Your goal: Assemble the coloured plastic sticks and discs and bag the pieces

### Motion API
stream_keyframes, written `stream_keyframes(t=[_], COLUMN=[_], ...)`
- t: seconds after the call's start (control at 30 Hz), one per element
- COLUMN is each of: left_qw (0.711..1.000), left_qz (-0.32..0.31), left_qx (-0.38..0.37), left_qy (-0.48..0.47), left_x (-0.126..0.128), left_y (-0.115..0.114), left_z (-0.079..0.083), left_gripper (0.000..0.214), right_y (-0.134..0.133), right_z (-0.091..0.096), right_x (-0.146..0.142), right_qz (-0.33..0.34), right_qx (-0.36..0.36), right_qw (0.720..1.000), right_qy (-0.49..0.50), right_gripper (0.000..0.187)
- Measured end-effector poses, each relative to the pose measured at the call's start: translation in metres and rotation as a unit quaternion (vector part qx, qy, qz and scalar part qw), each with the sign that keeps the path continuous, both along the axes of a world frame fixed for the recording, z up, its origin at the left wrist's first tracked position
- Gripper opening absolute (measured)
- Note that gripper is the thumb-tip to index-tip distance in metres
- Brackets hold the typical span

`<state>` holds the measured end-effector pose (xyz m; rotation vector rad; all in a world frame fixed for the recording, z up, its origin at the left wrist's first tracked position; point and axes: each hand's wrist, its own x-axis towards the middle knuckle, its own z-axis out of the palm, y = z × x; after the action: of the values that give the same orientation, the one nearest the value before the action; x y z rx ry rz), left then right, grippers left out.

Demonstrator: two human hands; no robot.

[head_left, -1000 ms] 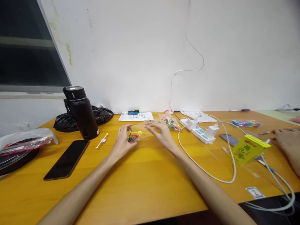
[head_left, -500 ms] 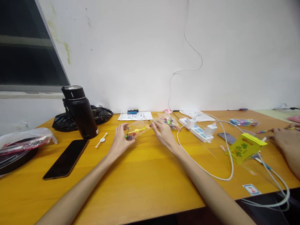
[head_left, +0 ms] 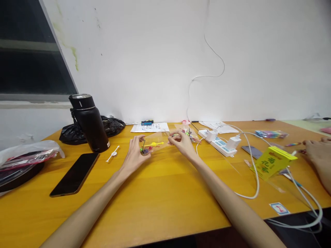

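A small clear plastic bag (head_left: 163, 140) lies between my two hands over the middle of the table, with a yellow plastic piece (head_left: 156, 144) and several small coloured parts inside. My left hand (head_left: 134, 151) is closed on the bag's left end, fingers curled round it. At the opposite end, my right hand (head_left: 181, 141) pinches the bag's edge between thumb and fingers. Just behind the right hand is a second clear bag (head_left: 193, 132) of coloured parts. Left of my left hand rests a white two-armed plastic piece (head_left: 113, 154).
A black bottle (head_left: 89, 124) and a phone (head_left: 74, 175) are on the left. A power strip (head_left: 222, 146) with cables and a yellow box (head_left: 274, 162) are on the right. Another person's hand (head_left: 317, 155) is at the far right. Paper and a screwdriver (head_left: 147, 122) lie near the wall.
My right hand has shifted slightly and its fingers have closed into a tighter pinch on the bag's edge. The other person's hand no longer touches the colourful pen-like stick on the right.
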<state>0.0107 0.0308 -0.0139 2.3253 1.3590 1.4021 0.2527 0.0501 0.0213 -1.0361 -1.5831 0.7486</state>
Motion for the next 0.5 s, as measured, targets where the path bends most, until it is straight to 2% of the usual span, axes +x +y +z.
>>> stream_keyframes(t=[0.2, 0.27, 0.33, 0.4, 0.43, 0.5], left_qw=[0.999, 0.999, 0.998, 0.998, 0.998, 0.997], left_qz=[-0.003, 0.0, 0.008, 0.018, 0.019, 0.02], left_qx=[-0.034, -0.038, -0.037, -0.03, -0.026, -0.024], left_qy=[-0.026, -0.034, -0.042, -0.051, -0.055, -0.064], left_x=[0.001, 0.002, 0.003, 0.004, 0.005, 0.008], left_y=[0.004, 0.004, 0.003, 0.003, 0.004, 0.004], left_z=[-0.006, -0.006, -0.007, -0.007, -0.007, -0.008], left_gripper=[0.06, 0.06, 0.059, 0.06, 0.058, 0.043], right_y=[0.001, -0.001, -0.008, -0.021, -0.03, -0.05], right_z=[0.003, 0.008, 0.018, 0.031, 0.037, 0.046], right_x=[0.003, 0.003, -0.003, -0.021, -0.035, -0.072], right_qz=[0.011, -0.042, -0.129, -0.155, -0.11, 0.056], right_qx=[0.011, 0.05, 0.113, 0.157, 0.157, 0.132], right_qw=[1.0, 0.998, 0.985, 0.975, 0.981, 0.986], right_qy=[-0.001, -0.016, -0.019, -0.016, -0.025, -0.082], right_gripper=[0.031, 0.03, 0.027, 0.024, 0.024, 0.025])
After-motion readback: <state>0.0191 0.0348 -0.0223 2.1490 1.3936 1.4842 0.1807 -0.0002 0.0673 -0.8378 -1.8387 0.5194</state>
